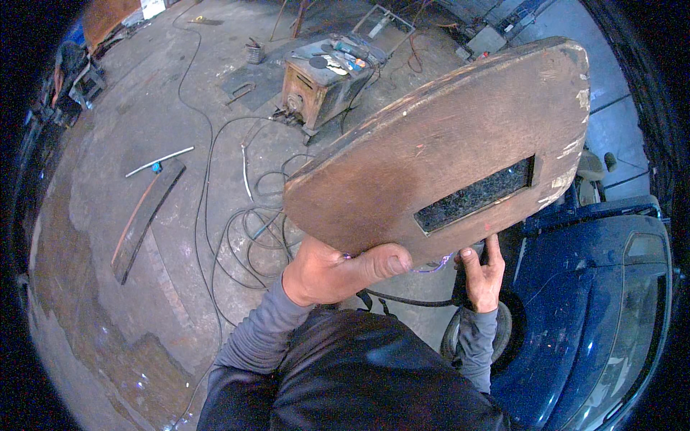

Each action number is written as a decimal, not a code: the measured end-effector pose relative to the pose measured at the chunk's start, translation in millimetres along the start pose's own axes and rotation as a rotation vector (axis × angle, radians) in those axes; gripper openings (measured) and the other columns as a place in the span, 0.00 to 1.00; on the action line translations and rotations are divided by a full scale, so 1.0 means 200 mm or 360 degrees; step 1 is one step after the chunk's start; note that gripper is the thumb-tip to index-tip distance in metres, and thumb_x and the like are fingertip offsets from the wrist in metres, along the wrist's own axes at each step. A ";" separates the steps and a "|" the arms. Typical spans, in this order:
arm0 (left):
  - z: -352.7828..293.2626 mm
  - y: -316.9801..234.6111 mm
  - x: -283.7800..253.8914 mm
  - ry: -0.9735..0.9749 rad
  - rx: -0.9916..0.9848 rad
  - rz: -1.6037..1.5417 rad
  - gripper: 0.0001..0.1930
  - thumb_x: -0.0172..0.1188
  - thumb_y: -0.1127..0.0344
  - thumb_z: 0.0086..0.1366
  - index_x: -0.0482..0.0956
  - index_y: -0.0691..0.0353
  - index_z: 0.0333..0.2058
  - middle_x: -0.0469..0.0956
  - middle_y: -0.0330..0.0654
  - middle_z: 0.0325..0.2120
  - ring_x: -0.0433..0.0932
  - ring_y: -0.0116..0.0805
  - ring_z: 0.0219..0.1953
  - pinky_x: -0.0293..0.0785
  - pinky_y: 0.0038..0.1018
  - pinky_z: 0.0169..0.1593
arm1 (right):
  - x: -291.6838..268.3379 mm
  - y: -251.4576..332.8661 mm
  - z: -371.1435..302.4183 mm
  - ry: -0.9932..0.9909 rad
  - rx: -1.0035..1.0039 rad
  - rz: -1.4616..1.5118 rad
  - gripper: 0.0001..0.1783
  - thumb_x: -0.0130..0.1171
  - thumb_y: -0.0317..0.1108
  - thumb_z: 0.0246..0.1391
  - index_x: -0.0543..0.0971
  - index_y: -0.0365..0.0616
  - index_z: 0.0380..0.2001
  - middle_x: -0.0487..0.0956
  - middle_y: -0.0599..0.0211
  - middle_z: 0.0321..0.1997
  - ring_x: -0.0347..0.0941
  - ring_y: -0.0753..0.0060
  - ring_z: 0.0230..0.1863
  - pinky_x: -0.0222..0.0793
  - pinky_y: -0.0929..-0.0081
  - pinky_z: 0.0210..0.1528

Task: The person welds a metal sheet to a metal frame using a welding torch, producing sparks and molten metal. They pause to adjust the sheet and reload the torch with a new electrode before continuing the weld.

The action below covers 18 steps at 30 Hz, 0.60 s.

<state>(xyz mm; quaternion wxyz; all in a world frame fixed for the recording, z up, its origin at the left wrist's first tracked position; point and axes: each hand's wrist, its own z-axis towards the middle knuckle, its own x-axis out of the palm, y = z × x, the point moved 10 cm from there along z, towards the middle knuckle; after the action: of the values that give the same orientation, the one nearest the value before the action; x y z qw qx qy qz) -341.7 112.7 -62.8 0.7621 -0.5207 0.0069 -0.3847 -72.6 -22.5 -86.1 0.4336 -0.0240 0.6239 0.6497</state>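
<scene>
A large brown board panel (381, 169) with rounded corners and a rectangular cutout is held up, tilted, in front of me. Its surface is stained, and its right edge is chipped pale. My left hand (334, 271) grips the near-left edge, thumb on the face and fingers hidden behind. At the near edge, to the right of that, my right hand (484, 276) steadies the panel with its fingertips; the rest of its fingers are partly hidden. A thin purple strand (435, 267) shows under the edge between my hands.
Black cable (248, 241) lies in loops across the concrete floor. A blue car (553, 316) stands close on my right. Beyond the panel is a wooden cabinet (316, 82) topped with tools. On the left lie a curved dark strip (147, 219) and a metal rod (176, 153).
</scene>
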 end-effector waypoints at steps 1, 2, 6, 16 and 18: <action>0.00 0.00 0.00 0.0003 -0.0012 -0.0043 0.30 0.72 0.59 0.56 0.72 0.67 0.54 0.77 0.42 0.47 0.75 0.34 0.47 0.71 0.31 0.51 | 0.00 0.03 0.00 -0.0002 -0.0047 -0.0031 0.37 0.63 0.28 0.52 0.62 0.25 0.63 0.69 0.46 0.64 0.63 0.60 0.66 0.56 0.67 0.67; 0.00 0.02 0.01 0.0036 -0.0067 -0.0033 0.30 0.72 0.60 0.57 0.72 0.67 0.54 0.77 0.42 0.47 0.75 0.34 0.48 0.71 0.31 0.51 | 0.01 0.06 0.00 -0.0030 -0.0078 -0.0113 0.36 0.62 0.28 0.52 0.62 0.26 0.63 0.69 0.47 0.64 0.63 0.60 0.65 0.56 0.68 0.67; -0.03 0.04 0.01 0.0075 -0.0210 -0.0128 0.29 0.71 0.62 0.58 0.71 0.67 0.54 0.77 0.43 0.47 0.75 0.34 0.48 0.72 0.31 0.51 | 0.02 0.13 0.00 -0.0113 -0.0197 -0.0303 0.35 0.61 0.26 0.51 0.64 0.28 0.63 0.70 0.50 0.63 0.65 0.62 0.64 0.58 0.69 0.65; -0.06 -0.04 0.00 0.0080 -0.0087 -0.0379 0.31 0.68 0.56 0.60 0.69 0.69 0.55 0.75 0.46 0.48 0.73 0.36 0.51 0.71 0.31 0.52 | 0.19 -0.08 -0.18 0.0614 0.0377 0.1915 0.25 0.44 0.53 0.66 0.65 0.47 0.57 0.72 0.56 0.35 0.73 0.58 0.24 0.70 0.67 0.16; -0.09 -0.08 -0.02 0.0055 -0.0062 -0.0403 0.29 0.68 0.57 0.61 0.69 0.66 0.55 0.75 0.44 0.48 0.72 0.33 0.51 0.70 0.30 0.53 | 0.13 0.08 -0.23 0.0557 0.0176 0.1802 0.29 0.45 0.51 0.66 0.61 0.48 0.64 0.73 0.55 0.45 0.75 0.58 0.30 0.76 0.64 0.19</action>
<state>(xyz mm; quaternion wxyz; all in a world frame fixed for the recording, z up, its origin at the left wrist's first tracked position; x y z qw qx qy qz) -360.9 97.5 -59.7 0.6970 -0.5253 -0.0384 -0.4866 -121.6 -44.6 -98.7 -0.0890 0.2284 0.6347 0.7329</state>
